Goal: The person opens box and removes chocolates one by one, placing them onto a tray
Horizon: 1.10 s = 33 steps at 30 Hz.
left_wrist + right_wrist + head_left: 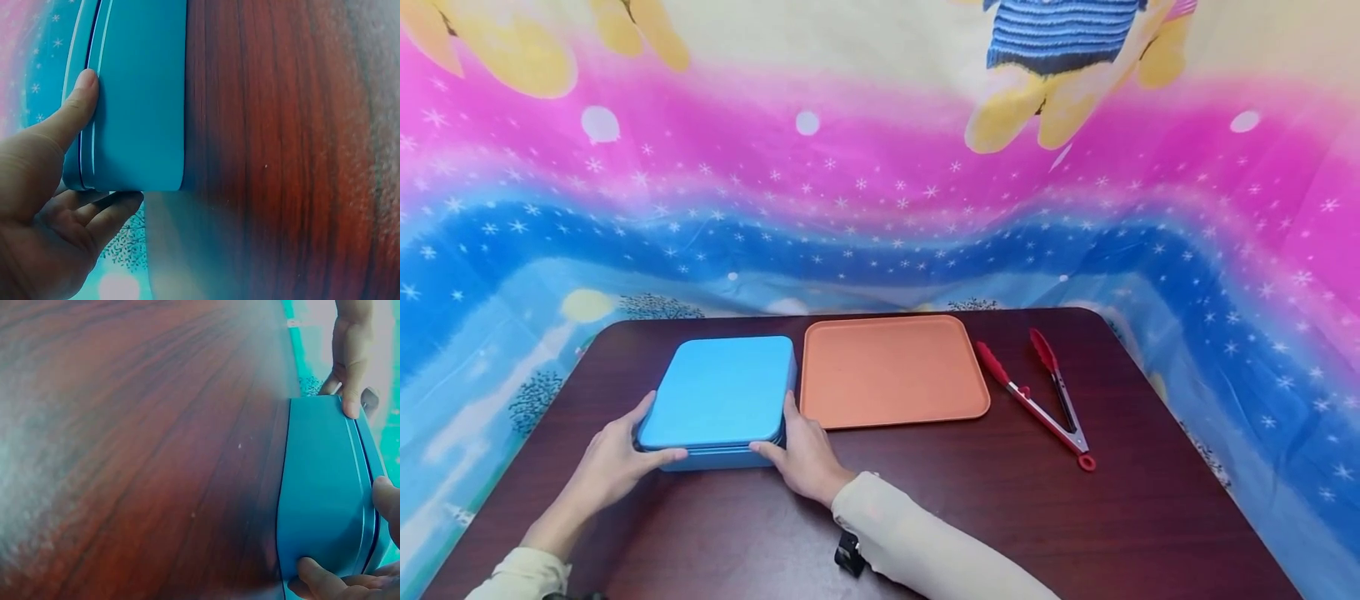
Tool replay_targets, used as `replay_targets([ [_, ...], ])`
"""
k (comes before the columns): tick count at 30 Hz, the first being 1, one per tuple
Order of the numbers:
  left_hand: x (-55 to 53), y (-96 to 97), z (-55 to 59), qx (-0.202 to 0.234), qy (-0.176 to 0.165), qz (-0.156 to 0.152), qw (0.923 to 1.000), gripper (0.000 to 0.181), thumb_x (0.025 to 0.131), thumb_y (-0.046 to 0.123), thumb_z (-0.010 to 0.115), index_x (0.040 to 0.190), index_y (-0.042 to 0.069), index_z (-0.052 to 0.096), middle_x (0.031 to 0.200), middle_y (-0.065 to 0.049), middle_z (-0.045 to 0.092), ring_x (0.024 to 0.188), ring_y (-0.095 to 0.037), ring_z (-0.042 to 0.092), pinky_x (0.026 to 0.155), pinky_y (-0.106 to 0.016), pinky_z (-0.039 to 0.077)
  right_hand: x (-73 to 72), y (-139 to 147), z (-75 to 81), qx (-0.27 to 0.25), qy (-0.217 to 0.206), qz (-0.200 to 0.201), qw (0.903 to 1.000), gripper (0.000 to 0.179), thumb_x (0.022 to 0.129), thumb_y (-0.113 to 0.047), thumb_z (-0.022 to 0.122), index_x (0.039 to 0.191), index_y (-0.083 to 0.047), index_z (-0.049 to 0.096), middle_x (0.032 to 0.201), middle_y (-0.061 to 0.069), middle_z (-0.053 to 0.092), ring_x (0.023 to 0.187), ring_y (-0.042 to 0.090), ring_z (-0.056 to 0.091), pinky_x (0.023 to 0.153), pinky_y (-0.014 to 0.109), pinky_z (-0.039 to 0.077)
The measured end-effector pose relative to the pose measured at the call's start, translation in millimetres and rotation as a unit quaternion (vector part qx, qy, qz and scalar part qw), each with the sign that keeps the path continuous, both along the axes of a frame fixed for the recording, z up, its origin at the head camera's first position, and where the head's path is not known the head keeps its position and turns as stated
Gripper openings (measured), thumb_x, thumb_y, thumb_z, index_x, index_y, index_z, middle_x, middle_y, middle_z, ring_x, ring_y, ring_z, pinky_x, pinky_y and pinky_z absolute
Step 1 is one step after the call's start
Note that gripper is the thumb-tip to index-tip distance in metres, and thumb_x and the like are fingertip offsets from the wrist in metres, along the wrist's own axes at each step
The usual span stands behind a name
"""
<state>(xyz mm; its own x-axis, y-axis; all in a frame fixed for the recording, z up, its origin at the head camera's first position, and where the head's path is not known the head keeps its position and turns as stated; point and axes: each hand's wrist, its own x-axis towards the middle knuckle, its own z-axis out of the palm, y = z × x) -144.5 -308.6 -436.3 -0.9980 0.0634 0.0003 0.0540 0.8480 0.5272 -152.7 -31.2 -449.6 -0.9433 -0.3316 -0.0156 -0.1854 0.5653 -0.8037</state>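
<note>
A blue lidded box (718,392) sits at the left of the dark wooden table, its lid (722,387) on top. My left hand (613,458) grips its near left corner, thumb along the front edge and fingers at the left side. In the left wrist view that thumb (80,100) lies across the dark seam under the lid. My right hand (805,454) holds the near right corner, its thumb on the front rim. The right wrist view shows its fingers (322,581) against the box's side, low near the table.
An orange tray (891,371) lies just right of the box. Farther right are red-tipped tongs (1045,417), spread apart with their ring end toward me. The brown table (1075,533) meets a patterned cloth backdrop (880,192) at its back and sides.
</note>
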Motion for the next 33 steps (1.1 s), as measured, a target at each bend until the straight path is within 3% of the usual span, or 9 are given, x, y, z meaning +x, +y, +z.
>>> replay_targets([
  [6, 1.4, -2.5, -0.7, 0.012, 0.003, -0.004, 0.9999, 0.113, 0.084, 0.047, 0.081, 0.157, -0.007, 0.013, 0.148, -0.045, 0.032, 0.131, -0.062, 0.041, 0.094, -0.066, 0.045, -0.2, -1.4, 1.8, -0.009, -0.004, 0.004, 0.9999, 0.089, 0.098, -0.038, 0.066, 0.161, -0.004, 0.014, 0.164, 0.013, 0.030, 0.149, 0.020, 0.038, 0.116, 0.040, 0.039],
  [10, 1.7, -3.0, 1.2, 0.017, 0.010, -0.001, 0.9998, 0.110, 0.087, 0.046, 0.078, 0.158, -0.004, 0.012, 0.149, -0.044, 0.033, 0.127, -0.057, 0.048, 0.088, -0.059, 0.049, -1.7, -0.4, 6.3, -0.011, -0.008, 0.001, 0.9999, 0.089, 0.098, -0.043, 0.065, 0.161, -0.006, 0.015, 0.163, 0.012, 0.033, 0.148, 0.019, 0.039, 0.116, 0.040, 0.040],
  [19, -3.2, 2.9, 12.4, 0.048, 0.021, -0.002, 0.9986, 0.108, 0.089, 0.044, 0.077, 0.160, 0.002, 0.007, 0.155, -0.041, 0.028, 0.136, -0.060, 0.037, 0.098, -0.070, 0.041, -10.8, 6.3, 15.3, -0.004, -0.001, 0.003, 1.0000, 0.087, 0.098, -0.044, 0.064, 0.160, -0.005, 0.018, 0.166, 0.009, 0.029, 0.153, 0.023, 0.033, 0.121, 0.045, 0.033],
  [21, -4.1, 4.4, 15.7, 0.042, 0.031, -0.002, 0.9987, 0.107, 0.089, 0.044, 0.076, 0.160, 0.002, 0.008, 0.154, -0.040, 0.031, 0.132, -0.057, 0.043, 0.092, -0.061, 0.049, -12.3, 7.2, 17.4, 0.001, 0.003, 0.003, 1.0000, 0.086, 0.098, -0.044, 0.065, 0.160, -0.004, 0.020, 0.166, 0.010, 0.031, 0.152, 0.024, 0.034, 0.121, 0.045, 0.033],
  [22, -4.2, 5.4, 17.3, 0.040, 0.034, -0.001, 0.9986, 0.107, 0.089, 0.044, 0.076, 0.160, 0.003, 0.008, 0.148, -0.041, 0.040, 0.122, -0.054, 0.052, 0.086, -0.053, 0.052, -12.7, 7.9, 18.4, 0.003, 0.004, 0.002, 1.0000, 0.086, 0.098, -0.044, 0.065, 0.160, -0.004, 0.021, 0.165, 0.010, 0.032, 0.151, 0.023, 0.035, 0.121, 0.044, 0.034],
  [24, -4.0, 7.2, 20.5, 0.034, 0.041, 0.000, 0.9986, 0.105, 0.090, 0.044, 0.076, 0.161, 0.003, 0.010, 0.141, -0.038, 0.049, 0.104, -0.046, 0.057, 0.074, -0.037, 0.049, -13.7, 9.0, 20.5, 0.004, 0.008, 0.000, 1.0000, 0.086, 0.097, -0.044, 0.066, 0.159, -0.003, 0.023, 0.163, 0.011, 0.034, 0.149, 0.024, 0.038, 0.120, 0.044, 0.035],
  [26, -3.4, 8.9, 23.6, 0.032, 0.050, 0.000, 0.9983, 0.104, 0.089, 0.043, 0.076, 0.161, 0.003, 0.011, 0.139, -0.038, 0.051, 0.098, -0.042, 0.056, 0.070, -0.031, 0.042, -14.8, 10.7, 22.3, -0.005, 0.010, -0.003, 0.9999, 0.087, 0.095, -0.045, 0.068, 0.158, -0.003, 0.025, 0.161, 0.012, 0.037, 0.147, 0.024, 0.041, 0.118, 0.044, 0.037],
  [29, -2.3, 11.4, 28.2, 0.042, 0.061, 0.001, 0.9973, 0.104, 0.089, 0.041, 0.077, 0.161, 0.005, 0.011, 0.149, -0.037, 0.041, 0.114, -0.046, 0.055, 0.077, -0.035, 0.044, -16.7, 13.8, 25.5, -0.044, 0.011, -0.013, 0.9989, 0.084, 0.095, -0.047, 0.068, 0.157, -0.004, 0.031, 0.151, 0.012, 0.048, 0.135, 0.021, 0.050, 0.113, 0.039, 0.044],
  [33, 0.7, 13.0, 33.3, 0.059, 0.070, 0.002, 0.9958, 0.103, 0.090, 0.040, 0.077, 0.162, 0.010, 0.010, 0.156, -0.036, 0.032, 0.131, -0.052, 0.046, 0.083, -0.036, 0.044, -18.7, 18.4, 30.8, -0.119, 0.014, -0.034, 0.9922, 0.065, 0.101, -0.041, 0.061, 0.150, -0.003, 0.043, 0.116, 0.011, 0.062, 0.098, 0.013, 0.058, 0.084, 0.025, 0.052],
])
